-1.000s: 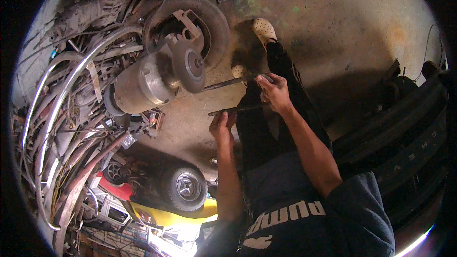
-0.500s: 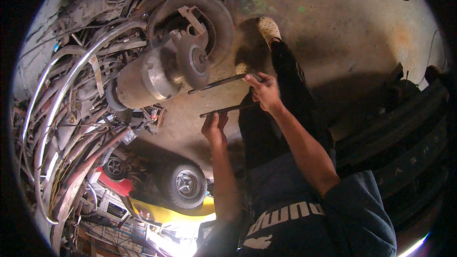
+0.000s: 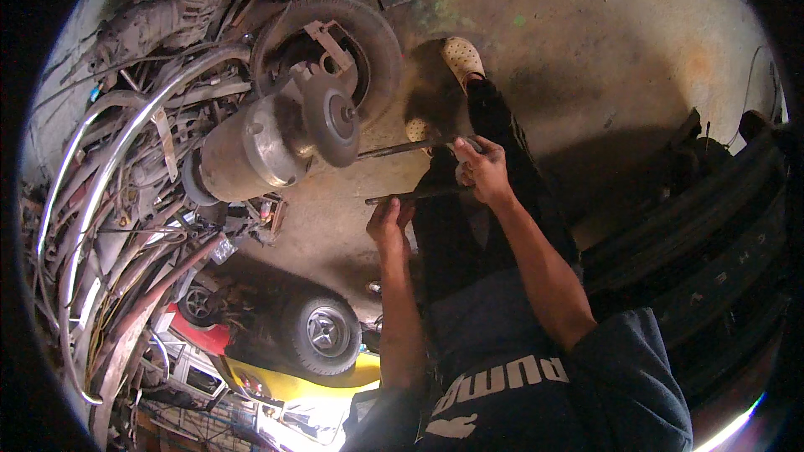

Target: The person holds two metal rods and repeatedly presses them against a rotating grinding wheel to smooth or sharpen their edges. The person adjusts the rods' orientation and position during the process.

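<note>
Right hand (image 3: 486,171) grasps upper rod (image 3: 409,148) between thumb and fingers; left hand (image 3: 390,224) grasps lower rod (image 3: 429,194) near its left tip

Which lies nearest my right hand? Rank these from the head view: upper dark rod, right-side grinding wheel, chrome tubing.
1. Upper dark rod: held in the right hand.
2. Right-side grinding wheel: left of the hand.
3. Chrome tubing: much farther left.

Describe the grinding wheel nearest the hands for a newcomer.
Start at the big tyre, upper left; the rounded metal grinder overlaps it. The grinding wheel is the thick grey disc on the grinder's right end; unlike the opposite disc, its central hub shows.
</note>
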`<action>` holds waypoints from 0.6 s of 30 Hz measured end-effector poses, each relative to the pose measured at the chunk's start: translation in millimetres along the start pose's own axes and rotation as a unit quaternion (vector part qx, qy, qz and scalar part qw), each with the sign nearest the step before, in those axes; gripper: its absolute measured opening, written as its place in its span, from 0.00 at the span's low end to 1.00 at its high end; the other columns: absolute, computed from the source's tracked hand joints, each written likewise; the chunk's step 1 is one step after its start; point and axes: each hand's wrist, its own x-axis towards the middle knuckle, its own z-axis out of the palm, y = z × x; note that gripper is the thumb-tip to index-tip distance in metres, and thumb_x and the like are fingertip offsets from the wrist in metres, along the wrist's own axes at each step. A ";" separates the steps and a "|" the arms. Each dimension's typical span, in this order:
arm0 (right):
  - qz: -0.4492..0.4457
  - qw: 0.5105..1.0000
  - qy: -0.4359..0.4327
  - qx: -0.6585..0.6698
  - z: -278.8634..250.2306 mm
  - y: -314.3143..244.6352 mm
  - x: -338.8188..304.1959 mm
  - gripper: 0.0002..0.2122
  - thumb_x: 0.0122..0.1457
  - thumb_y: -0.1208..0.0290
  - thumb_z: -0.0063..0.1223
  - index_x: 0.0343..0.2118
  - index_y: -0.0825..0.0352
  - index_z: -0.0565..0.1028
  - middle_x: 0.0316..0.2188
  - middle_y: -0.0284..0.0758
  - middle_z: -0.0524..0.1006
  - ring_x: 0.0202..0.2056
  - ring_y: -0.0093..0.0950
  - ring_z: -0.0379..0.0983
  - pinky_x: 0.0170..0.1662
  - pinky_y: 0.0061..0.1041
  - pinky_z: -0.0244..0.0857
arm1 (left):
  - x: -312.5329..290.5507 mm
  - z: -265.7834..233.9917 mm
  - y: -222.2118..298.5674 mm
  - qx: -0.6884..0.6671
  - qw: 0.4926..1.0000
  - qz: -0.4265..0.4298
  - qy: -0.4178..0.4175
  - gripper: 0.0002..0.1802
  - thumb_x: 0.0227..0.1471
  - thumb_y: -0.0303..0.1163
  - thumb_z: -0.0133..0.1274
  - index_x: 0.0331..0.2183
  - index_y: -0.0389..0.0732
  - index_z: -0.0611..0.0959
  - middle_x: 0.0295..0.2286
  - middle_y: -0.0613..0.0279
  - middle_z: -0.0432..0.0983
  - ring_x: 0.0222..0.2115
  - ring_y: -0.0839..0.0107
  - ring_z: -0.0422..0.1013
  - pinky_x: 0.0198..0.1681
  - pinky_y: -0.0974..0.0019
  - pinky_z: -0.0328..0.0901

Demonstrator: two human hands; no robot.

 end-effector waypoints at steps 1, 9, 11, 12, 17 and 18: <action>-0.011 1.000 -0.004 -0.004 1.7 -0.5 0.8 0.10 0.50 0.67 0.55 0.24 0.69 0.69 0.11 0.23 0.59 0.10 0.12 0.50 0.12 0.16 0.45 | -1.0 -0.4 0.5 -0.009 1.000 -0.005 0.004 0.12 0.47 0.27 0.50 0.35 0.32 0.73 0.31 0.53 0.73 0.30 0.64 0.72 0.33 0.65 0.69; 0.043 0.999 -0.017 -0.002 31.8 4.1 1.4 0.10 0.49 0.66 0.56 0.24 0.66 0.68 0.10 0.22 0.57 0.09 0.13 0.49 0.12 0.16 0.43 | 4.9 -20.1 13.3 -0.014 0.999 0.025 0.046 0.16 0.45 0.26 0.52 0.37 0.30 0.71 0.30 0.54 0.73 0.29 0.63 0.73 0.32 0.64 0.70; 0.052 0.999 -0.007 -0.003 37.9 7.0 -0.3 0.12 0.49 0.66 0.56 0.27 0.69 0.68 0.10 0.23 0.58 0.09 0.13 0.50 0.12 0.17 0.43 | 3.9 -24.7 17.1 -0.018 0.998 0.032 0.053 0.15 0.45 0.26 0.52 0.37 0.30 0.72 0.30 0.54 0.73 0.29 0.63 0.73 0.32 0.64 0.70; 0.049 0.999 0.007 -0.005 41.6 8.8 -1.1 0.12 0.49 0.66 0.56 0.28 0.69 0.68 0.10 0.23 0.58 0.09 0.13 0.49 0.12 0.17 0.43 | 2.8 -26.2 19.2 -0.021 0.998 0.039 0.053 0.15 0.45 0.26 0.52 0.37 0.30 0.72 0.30 0.54 0.73 0.28 0.63 0.73 0.32 0.63 0.70; 0.052 0.998 0.009 0.018 40.6 11.5 0.5 0.13 0.48 0.66 0.57 0.30 0.71 0.69 0.10 0.23 0.57 0.09 0.13 0.49 0.12 0.17 0.43 | 2.3 -24.0 24.0 -0.014 0.998 0.042 0.047 0.14 0.45 0.25 0.52 0.36 0.30 0.73 0.29 0.53 0.73 0.28 0.63 0.73 0.32 0.63 0.70; 0.052 0.998 0.024 0.024 38.5 11.7 1.4 0.13 0.48 0.66 0.57 0.29 0.70 0.69 0.10 0.23 0.57 0.09 0.13 0.49 0.12 0.17 0.43 | 2.8 -22.0 23.2 -0.014 0.998 0.036 0.046 0.14 0.45 0.25 0.52 0.36 0.29 0.73 0.29 0.54 0.73 0.27 0.63 0.73 0.32 0.63 0.70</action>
